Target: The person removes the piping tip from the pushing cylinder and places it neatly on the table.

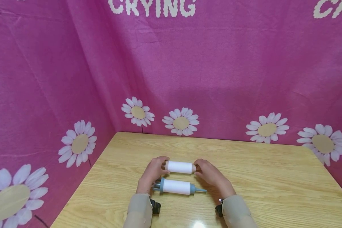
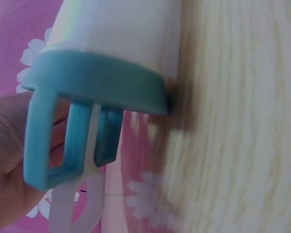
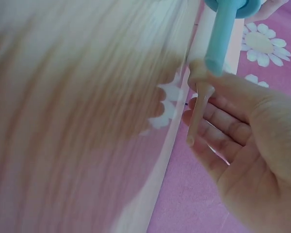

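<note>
Two syringe-shaped tubes with white barrels lie side by side across the table. The farther, beige-ended tube is gripped at both ends. My left hand has its fingers and thumb around the left end. At the right end my right hand pinches the beige collar, and the thin beige nozzle sticks out past the thumb in the right wrist view. Nearer to me lies the teal-ended tube, its nozzle to the right. Its teal handle loops partly cover my left hand in the left wrist view.
The wooden table reaches back to a pink curtain with daisies and white lettering. That curtain also runs along the left side. Dark wrist devices sit at both sleeves, close to the tabletop.
</note>
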Demonstrator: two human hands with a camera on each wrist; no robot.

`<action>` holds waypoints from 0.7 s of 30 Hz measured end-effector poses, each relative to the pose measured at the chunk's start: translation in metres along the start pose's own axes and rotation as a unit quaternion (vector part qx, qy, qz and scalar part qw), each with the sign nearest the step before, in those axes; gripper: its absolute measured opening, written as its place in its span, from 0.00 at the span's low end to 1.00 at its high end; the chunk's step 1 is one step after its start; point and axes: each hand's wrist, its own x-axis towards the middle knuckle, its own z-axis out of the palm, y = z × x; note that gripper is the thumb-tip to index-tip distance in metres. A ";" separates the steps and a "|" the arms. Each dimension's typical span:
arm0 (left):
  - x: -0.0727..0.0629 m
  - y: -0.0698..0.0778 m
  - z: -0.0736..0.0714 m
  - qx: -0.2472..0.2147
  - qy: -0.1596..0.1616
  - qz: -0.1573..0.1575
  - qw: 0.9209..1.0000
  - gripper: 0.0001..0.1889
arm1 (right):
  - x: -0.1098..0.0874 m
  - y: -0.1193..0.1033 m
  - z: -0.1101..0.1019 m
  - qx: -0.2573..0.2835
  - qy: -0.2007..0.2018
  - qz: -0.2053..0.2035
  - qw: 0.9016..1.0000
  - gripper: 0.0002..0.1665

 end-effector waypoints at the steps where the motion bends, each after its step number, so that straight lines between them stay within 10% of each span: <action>1: 0.000 0.000 0.000 -0.004 -0.001 0.001 1.000 0.27 | 0.000 0.000 0.000 -0.002 0.001 -0.002 1.000 0.12; 21: 0.000 0.002 -0.011 -0.052 -0.006 0.047 0.997 0.28 | -0.006 0.005 -0.005 0.042 0.056 -0.013 0.997 0.12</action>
